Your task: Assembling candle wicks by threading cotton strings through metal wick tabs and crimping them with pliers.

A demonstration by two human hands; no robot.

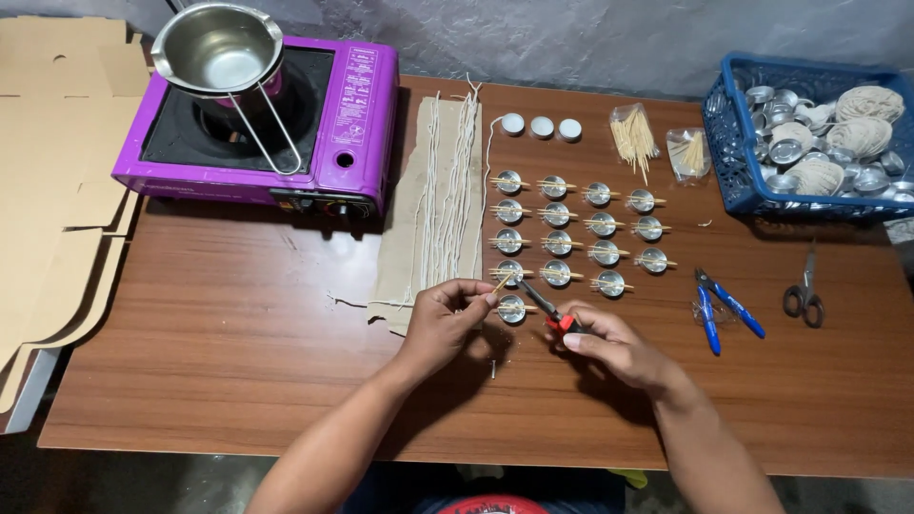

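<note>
Right now the left hand [446, 314] pinches a thin pale wooden stick [501, 283] between thumb and fingertips, fingers closed snugly round its near end, the free tip angled up toward the cups. The right hand [609, 345] is closed around the red grip of a slim black-nosed cutter [549, 310], whose point reaches toward a small round silver metal cup [511, 307] standing on the brown wooden table [238, 352] between the two hands; whether the tip touches the cup I cannot tell.

That cup sits at the near end of a grid of similar small metal cups [579, 228], each with a stick laid across its rim. Just left of them, long white wick strings [447, 190] lie on a strip of brown cardboard [400, 247].

Judging by looks, the stick is very light, stiff but brittle, and would snap if bent or squeezed mid-length; a fingertip pinch near one end, as shown, suits it. The cup appears thin-walled, light and smooth, so it could skate across the table or dent under pressure; steadying it by the rim seems wisest.

Farther off stand a purple portable gas stove [357, 114] with a steel pouring pot [219, 52], a blue plastic basket [733, 152] of cups and twine balls, blue-handled pliers [728, 305] and grey scissors [805, 295].
</note>
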